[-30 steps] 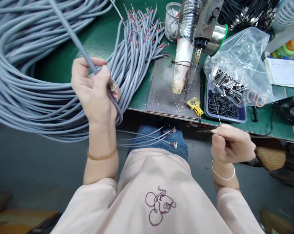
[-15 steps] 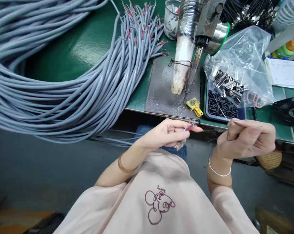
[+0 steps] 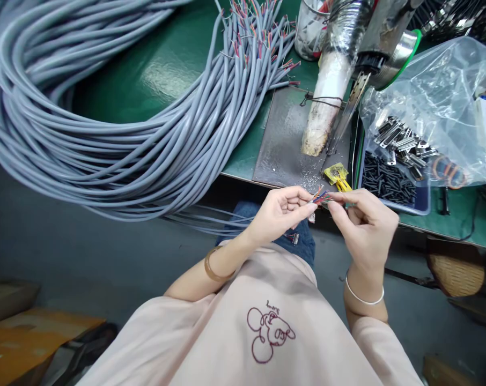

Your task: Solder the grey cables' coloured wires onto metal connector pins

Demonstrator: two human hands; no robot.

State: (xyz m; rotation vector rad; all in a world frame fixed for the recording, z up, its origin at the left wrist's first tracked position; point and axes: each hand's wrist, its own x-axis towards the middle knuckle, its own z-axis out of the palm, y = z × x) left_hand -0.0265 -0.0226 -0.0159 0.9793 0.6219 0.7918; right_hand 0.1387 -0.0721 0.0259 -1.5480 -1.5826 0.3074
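Observation:
My left hand (image 3: 281,213) and my right hand (image 3: 363,225) meet in front of my chest, just below the bench edge. Both pinch the stripped end of a grey cable, where thin coloured wires (image 3: 320,196) in red, blue and orange fan out between my fingertips. The cable's grey jacket is mostly hidden under my left hand. A big bundle of grey cables (image 3: 106,134) loops over the green bench to the left, its stripped ends (image 3: 259,32) pointing toward the back.
A dark metal plate (image 3: 283,145) carries a mounted soldering iron (image 3: 331,102) with a solder spool (image 3: 396,53). A yellow clip (image 3: 337,176) lies by the plate's edge. A blue tray (image 3: 388,185) of black tubing pieces and a clear bag (image 3: 432,118) of metal connectors stand to the right.
My left hand left the cable bundle and came down to my lap with one cable end. My right hand moved in from the right and now pinches the coloured wires too.

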